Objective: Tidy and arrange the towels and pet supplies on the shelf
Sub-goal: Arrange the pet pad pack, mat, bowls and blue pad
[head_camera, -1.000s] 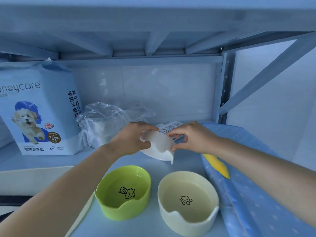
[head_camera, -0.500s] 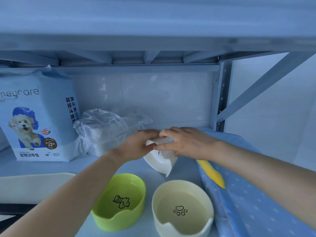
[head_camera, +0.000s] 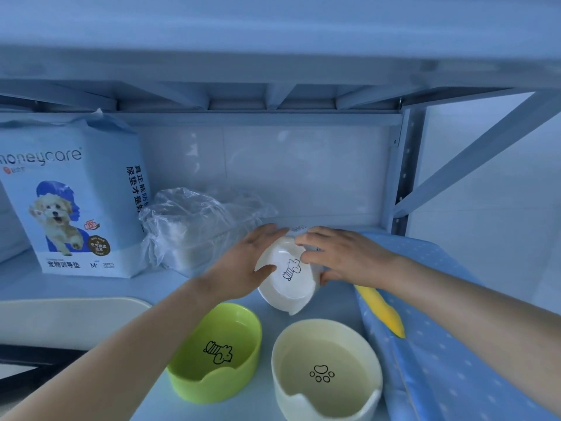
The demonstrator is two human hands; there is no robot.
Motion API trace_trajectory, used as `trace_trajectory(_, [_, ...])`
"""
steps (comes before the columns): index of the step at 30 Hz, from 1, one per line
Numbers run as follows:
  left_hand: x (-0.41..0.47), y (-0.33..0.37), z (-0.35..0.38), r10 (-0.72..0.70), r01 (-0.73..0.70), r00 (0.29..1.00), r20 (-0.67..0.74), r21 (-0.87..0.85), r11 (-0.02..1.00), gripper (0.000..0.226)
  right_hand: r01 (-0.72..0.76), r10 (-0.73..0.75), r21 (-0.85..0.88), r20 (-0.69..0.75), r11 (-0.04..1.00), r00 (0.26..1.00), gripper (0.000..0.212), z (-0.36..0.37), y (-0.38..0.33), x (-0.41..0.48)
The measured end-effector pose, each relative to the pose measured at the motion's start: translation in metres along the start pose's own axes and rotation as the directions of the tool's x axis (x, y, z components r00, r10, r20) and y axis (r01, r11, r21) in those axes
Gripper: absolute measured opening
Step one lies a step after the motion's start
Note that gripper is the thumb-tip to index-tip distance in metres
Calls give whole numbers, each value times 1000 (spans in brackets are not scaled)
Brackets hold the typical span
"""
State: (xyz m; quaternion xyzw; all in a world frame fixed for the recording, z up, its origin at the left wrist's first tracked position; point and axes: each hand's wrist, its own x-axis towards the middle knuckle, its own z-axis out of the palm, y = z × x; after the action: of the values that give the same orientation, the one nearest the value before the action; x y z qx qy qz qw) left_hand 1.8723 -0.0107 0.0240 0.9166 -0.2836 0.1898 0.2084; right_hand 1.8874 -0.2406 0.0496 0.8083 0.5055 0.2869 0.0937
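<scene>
Obs.: white bowl [head_camera: 291,278] sits toward the back edge of the shelf [head_camera: 170,281], right of centre, tilted so its opening faces the camera. Cannot tell whether its notched lower rim touches the shelf.

Left hand [head_camera: 249,262] grips the left rim: fingers [head_camera: 273,232] lie over the far edge and the thumb is inside the near wall. Right hand [head_camera: 343,256] holds the right rim the same way, thumb on the side wall. Both sets of fingers are closed on the bowl.

Handling (judgement): the bowl looks like rigid moulded plastic or melamine, light, smooth and somewhat slippery. It won't deform, so a rim pinch should be enough. The thick rolled rim is the best place to hold it.

Materials: the white bowl has a glossy finish, a round form and a line-drawn print on its floor. The green bowl [head_camera: 217,350] and cream bowl [head_camera: 326,369] at the front edge are upright and have the same shape, each with a notched wall. The pad package [head_camera: 73,202] stands at the back left corner and is soft printed film. Just beside it is a crinkled clear plastic bag [head_camera: 194,226], contents unclear. A blue dotted cushion [head_camera: 440,329] of padded fabric lies along the right edge, with a yellow item [head_camera: 381,311] on it.
</scene>
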Motion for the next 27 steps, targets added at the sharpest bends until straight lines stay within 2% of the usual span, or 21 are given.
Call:
trace_trajectory(3, [-11, 5, 0, -23, 22, 1000, 10, 39, 999, 56, -38, 40, 50, -32, 998, 999, 53, 6, -1, -3])
trace_trajectory(7, [-23, 10, -1, -6, 7, 997, 75, -10, 1000, 26, -201, 183, 272, 90, 941, 979, 46, 11, -4, 0])
trace_trajectory(12, [-33, 8, -6, -70, 95, 968, 241, -94, 991, 15, -334, 301, 385, 146, 860, 942, 50, 15, -11, 3])
trace_trajectory(16, [-33, 4, -5, -96, 106, 976, 195, -41, 993, 14, -383, 335, 426, 187, 820, 924, 52, 14, -12, 3])
trace_trajectory(19, [-31, 4, -9, -107, 115, 983, 148, -46, 992, 14, -456, 372, 464, 266, 759, 889, 39, 11, -11, 1])
trace_trajectory(21, [-33, 4, -9, -99, 105, 984, 150, -34, 994, 15, -481, 367, 435, 323, 762, 873, 31, 8, -11, -1])
trace_trajectory(23, [-34, 8, -8, -83, 86, 982, 170, -13, 996, 14, -490, 360, 402, 356, 774, 862, 30, 7, -14, -2])
trace_trajectory(27, [-32, 13, 1, -71, 74, 982, 176, -10, 997, 16, -502, 331, 467, 402, 728, 854, 22, 15, -18, -7])
